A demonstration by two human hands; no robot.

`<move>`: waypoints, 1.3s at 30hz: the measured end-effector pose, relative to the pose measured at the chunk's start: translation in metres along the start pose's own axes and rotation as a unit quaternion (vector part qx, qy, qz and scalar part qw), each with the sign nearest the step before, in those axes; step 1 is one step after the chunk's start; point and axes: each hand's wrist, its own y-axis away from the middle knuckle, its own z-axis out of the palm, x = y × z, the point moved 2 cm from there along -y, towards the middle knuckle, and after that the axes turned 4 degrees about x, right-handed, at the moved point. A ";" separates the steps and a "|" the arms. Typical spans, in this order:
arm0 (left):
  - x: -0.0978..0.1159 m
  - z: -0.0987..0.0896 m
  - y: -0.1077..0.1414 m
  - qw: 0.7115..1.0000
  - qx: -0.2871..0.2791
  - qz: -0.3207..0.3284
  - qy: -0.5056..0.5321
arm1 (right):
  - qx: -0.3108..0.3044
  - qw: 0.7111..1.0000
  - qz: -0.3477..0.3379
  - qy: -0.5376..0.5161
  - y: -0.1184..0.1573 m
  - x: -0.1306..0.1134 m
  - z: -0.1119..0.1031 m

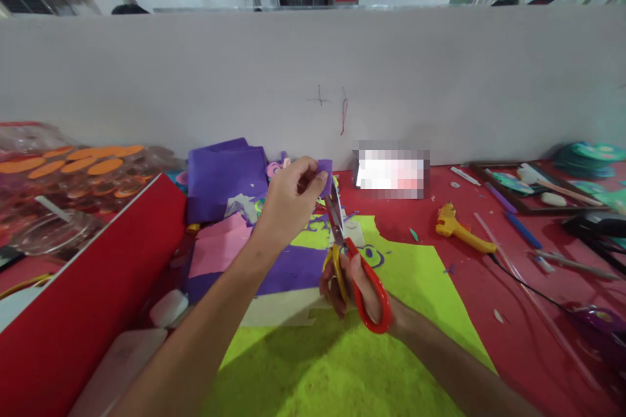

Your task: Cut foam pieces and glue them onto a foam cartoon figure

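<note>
My left hand (299,190) pinches a small purple piece (325,171) between thumb and fingers, raised above the work surface. In my right hand (355,283) are scissors (336,218) with one red and one yellow handle loop. Their blades point up, slightly parted, and the tips are close beside the purple piece; whether they touch it I cannot tell. Beneath both hands lies a large yellow-green sheet (420,300). A purple sheet (293,270) and purple scraps rest on top of it, and a pink sheet (220,244) is at the left.
Purple sheets (227,176) stand at the back left, beside a red divider (98,273). A blurred bright screen (391,174) leans on the grey partition (195,78). At the right are a yellow glue gun (462,229) with a cord, a blue pen (523,230) and a dark-edged tray (548,210).
</note>
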 end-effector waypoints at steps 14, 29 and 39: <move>0.009 0.013 0.013 0.999 -0.019 0.009 -0.042 | 0.080 0.987 -0.096 0.102 0.008 -0.016 -0.015; 0.012 0.015 0.014 0.998 -0.041 0.006 -0.037 | 0.105 0.989 -0.090 0.044 0.003 -0.008 -0.016; 0.012 0.017 0.015 0.998 -0.056 0.010 -0.035 | 0.110 0.987 -0.093 0.074 0.006 -0.013 -0.016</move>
